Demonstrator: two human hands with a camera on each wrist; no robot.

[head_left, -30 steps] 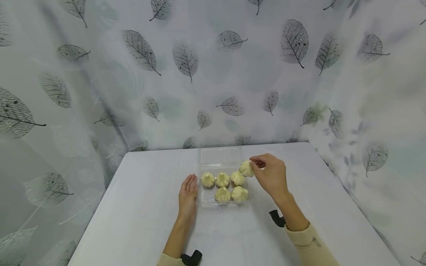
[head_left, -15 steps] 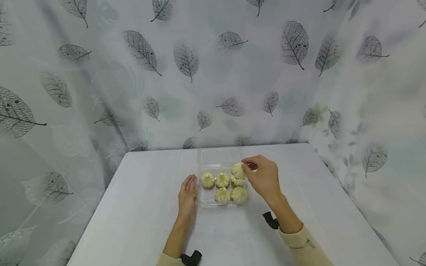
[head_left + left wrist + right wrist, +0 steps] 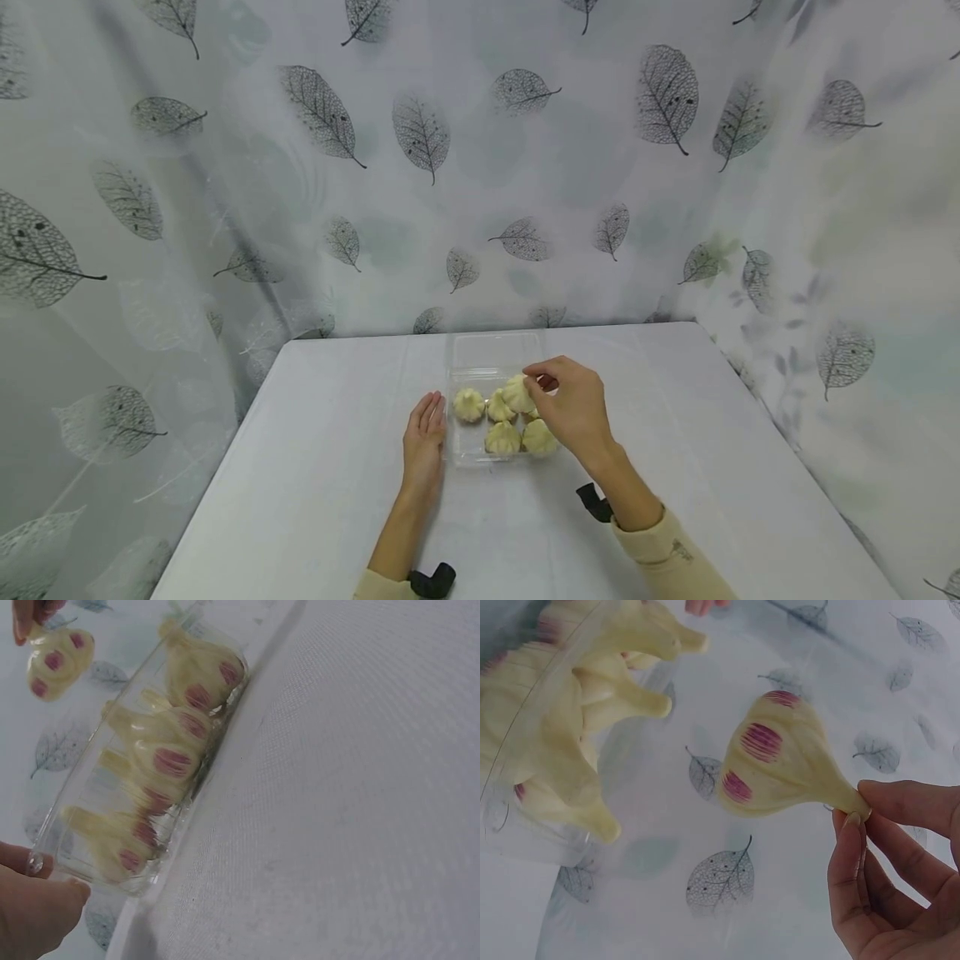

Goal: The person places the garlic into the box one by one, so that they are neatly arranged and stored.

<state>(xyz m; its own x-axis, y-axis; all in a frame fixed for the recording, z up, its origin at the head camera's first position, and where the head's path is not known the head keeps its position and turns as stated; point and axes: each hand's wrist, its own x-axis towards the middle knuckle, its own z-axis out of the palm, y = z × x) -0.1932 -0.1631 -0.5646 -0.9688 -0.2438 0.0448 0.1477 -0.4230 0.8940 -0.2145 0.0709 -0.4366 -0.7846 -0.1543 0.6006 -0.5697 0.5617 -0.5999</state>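
Observation:
My right hand (image 3: 572, 404) pinches a garlic bulb (image 3: 772, 757) by its stem, thumb against fingertips. This pale yellow bulb with purple streaks hangs above the clear plastic container (image 3: 461, 452), apart from the bulbs below. Several more garlic bulbs (image 3: 202, 671) sit in the container's tray, stems upward; one at the right of the back row is mostly hidden by the held bulb and my hand. My left hand (image 3: 423, 442) rests along the container's left side with fingers fairly straight. In the left wrist view, its thumb (image 3: 56, 896) touches the container's end wall.
The container's transparent lid (image 3: 495, 350) lies folded back toward the far table edge. A white cloth covers the table (image 3: 330, 450). Leaf-patterned curtain (image 3: 480, 167) hangs behind the table and along both sides.
My right hand has moved left with the garlic bulb, from the container's right edge to over the tray's back row. My left hand has stayed in place.

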